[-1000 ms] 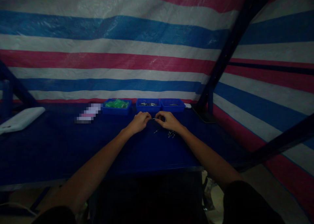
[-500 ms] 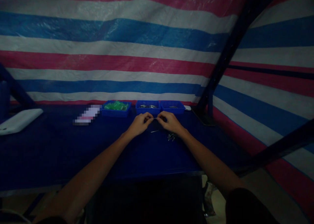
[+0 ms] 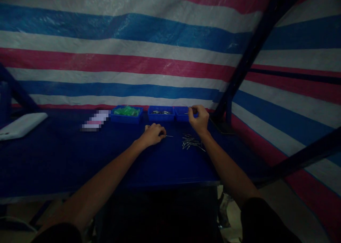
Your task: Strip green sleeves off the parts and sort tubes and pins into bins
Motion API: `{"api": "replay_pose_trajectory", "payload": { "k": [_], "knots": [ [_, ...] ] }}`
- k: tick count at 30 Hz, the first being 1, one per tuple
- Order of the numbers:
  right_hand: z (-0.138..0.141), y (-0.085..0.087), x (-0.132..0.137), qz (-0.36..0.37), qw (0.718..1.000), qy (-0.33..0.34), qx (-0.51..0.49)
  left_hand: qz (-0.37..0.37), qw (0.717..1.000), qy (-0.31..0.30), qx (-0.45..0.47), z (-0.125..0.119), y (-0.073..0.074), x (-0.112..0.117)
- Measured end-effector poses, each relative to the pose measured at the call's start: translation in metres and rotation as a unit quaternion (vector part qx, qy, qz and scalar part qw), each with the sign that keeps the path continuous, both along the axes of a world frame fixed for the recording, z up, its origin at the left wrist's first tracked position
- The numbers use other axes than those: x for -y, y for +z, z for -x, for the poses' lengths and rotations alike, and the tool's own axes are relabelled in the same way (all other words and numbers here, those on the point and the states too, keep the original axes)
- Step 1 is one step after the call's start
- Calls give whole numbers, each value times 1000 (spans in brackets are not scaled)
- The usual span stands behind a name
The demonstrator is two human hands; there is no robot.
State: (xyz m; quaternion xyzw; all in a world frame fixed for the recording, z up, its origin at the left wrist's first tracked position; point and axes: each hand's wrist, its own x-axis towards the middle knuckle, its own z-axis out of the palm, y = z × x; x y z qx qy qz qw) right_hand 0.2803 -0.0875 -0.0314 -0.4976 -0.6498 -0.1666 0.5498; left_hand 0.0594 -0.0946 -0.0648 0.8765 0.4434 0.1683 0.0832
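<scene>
Striped plastic sheeting (image 3: pixel 133 69) is hanging behind a blue table (image 3: pixel 160 168) in dim light. Along the table's far edge, the left tray (image 3: pixel 126 120) is holding green plastic (image 3: pixel 126 111), the middle tray (image 3: pixel 161 118) is containing small metal pieces (image 3: pixel 161 112), and the right tray (image 3: pixel 182 118) is standing partly hidden by the right hand (image 3: pixel 199 119).

The left hand (image 3: pixel 153 134) is resting midway between the left and right edges, its fingers narrowed and apparently pinching a thin metal pin (image 3: pixel 169 136), whose free end is pointing towards the right edge. A loose pile of pins (image 3: pixel 191 142) is lying closer to the near edge. The right hand is hanging at the right tray, thumb and fingertip close together; whether they are gripping anything cannot be told.

Assessment: the right hand is seemingly picking from that tray; taking one piece only, near its end, would be sound. The left pinch should be light and steady, leaving the pin's free end exposed.
</scene>
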Motion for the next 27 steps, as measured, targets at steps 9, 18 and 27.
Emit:
{"api": "replay_pose_trajectory", "payload": {
  "k": [9, 18, 27],
  "knots": [
    [-30, -18, -14, 143, 987, -53, 51, -14, 998, 48, 28, -4, 3, 1],
    [42, -32, 11, 178, 944, 201, 194, -35, 990, 99, 97, -4, 5, -6],
    [33, -25, 10, 132, 964, 158, 170, -9, 990, 55, 131, -6, 5, -7]
  ]
}}
